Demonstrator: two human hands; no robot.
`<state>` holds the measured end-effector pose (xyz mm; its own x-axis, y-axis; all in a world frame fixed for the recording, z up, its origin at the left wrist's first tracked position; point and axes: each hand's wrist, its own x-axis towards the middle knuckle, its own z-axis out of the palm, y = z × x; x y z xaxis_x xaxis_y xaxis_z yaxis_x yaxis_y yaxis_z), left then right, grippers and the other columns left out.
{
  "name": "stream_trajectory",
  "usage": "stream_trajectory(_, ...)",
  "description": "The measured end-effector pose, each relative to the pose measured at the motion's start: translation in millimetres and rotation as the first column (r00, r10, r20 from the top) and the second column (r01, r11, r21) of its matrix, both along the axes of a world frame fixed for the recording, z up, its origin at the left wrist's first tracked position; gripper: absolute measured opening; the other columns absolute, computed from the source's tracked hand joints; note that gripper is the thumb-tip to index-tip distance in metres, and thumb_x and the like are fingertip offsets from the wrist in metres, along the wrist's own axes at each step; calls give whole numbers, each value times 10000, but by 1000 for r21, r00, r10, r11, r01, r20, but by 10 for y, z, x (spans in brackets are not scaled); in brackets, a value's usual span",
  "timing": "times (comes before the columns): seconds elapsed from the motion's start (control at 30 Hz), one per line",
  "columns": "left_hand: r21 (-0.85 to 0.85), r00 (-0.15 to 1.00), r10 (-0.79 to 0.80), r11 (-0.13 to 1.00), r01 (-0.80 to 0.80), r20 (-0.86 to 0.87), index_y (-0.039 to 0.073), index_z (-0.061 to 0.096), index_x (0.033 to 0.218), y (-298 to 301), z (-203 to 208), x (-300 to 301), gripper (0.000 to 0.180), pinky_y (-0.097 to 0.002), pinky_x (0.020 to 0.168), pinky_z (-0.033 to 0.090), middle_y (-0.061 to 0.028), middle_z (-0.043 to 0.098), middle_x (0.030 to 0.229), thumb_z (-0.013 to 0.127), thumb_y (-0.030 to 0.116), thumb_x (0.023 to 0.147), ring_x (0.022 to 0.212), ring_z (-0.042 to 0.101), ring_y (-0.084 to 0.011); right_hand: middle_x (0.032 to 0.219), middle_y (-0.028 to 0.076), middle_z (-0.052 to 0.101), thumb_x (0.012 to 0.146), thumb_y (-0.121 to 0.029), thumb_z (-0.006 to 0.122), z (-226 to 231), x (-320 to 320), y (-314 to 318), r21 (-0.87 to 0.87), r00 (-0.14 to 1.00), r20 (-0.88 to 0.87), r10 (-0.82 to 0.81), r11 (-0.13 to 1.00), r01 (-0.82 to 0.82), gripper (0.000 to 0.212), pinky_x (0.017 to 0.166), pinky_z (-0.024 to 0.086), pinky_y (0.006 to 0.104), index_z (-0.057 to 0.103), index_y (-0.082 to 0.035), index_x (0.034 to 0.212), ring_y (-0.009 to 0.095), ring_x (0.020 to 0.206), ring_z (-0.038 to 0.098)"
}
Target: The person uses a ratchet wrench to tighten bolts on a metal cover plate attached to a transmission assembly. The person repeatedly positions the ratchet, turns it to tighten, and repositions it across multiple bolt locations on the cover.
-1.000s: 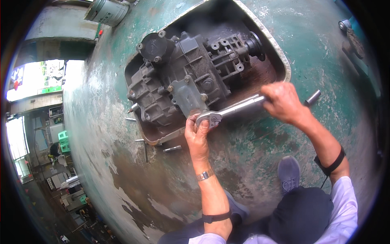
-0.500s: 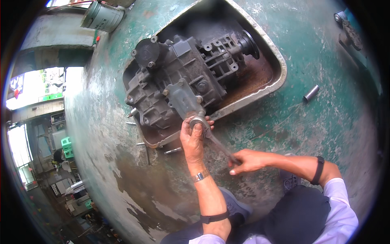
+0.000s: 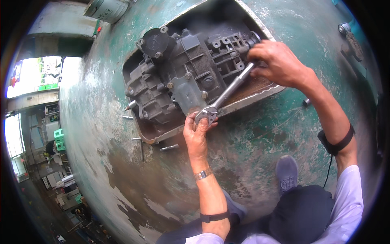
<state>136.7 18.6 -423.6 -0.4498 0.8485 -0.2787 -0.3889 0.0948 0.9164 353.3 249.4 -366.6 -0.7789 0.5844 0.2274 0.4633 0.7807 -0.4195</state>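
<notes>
A grey metal gearbox lies in a rusty metal tray on the floor. Bolts stand along the edge of a flat cover plate on its near side. My left hand is closed round the head of a ratchet wrench, at the near corner of that plate. What sits under the wrench head is hidden by my fingers. At the far end of the handle, my right hand grips it, above the tray's right side. The handle slants up to the right across the tray rim.
Left of my left hand, a metal socket piece and a T-shaped bar lie on the floor. A short metal cylinder is partly behind my right forearm. A bucket stands far left; a rod-like part lies far right.
My right hand has swung the wrench handle from low right, near my knees, up and away over the tray. My left hand has stayed at the wrench head.
</notes>
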Motion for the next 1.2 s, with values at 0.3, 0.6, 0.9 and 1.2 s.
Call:
stream_trajectory(0.3,30,1000,-7,1000,7,14,-28,472,1250,-30,-32,-8,510,-362,865,574,-197,651,1108,763,169,882,977,686,-282,676,190,624,918,-310,677,-1009,126,-2058,-813,999,52,4,581,40,274,603,496,507,572,-61,869,428,645,627)
stream_trajectory(0.6,-11,998,-54,998,54,25,-8,497,1244,-33,37,-83,460,-366,831,592,-198,656,1102,740,184,903,945,700,-287,1004,133,668,856,-389,749,-1032,-363,-2264,-983,944,-152,292,54,-175,483,847,494,365,613,-19,1134,235,946,632)
stream_trajectory(0.9,28,998,46,998,-48,50,-12,523,1255,-31,-36,31,413,-360,774,603,-148,666,1103,696,189,938,932,705,-290,757,163,655,767,-215,732,220,327,-277,-236,999,31,22,972,-14,175,700,526,481,664,-61,816,390,747,645)
stream_trajectory(1.2,28,999,39,999,-39,22,-13,535,1246,-21,-54,30,472,-331,787,590,-104,657,1088,774,153,875,964,647,-164,674,171,551,727,-127,746,-341,275,-632,-287,989,88,-117,948,138,228,620,457,443,559,-2,759,346,638,561)
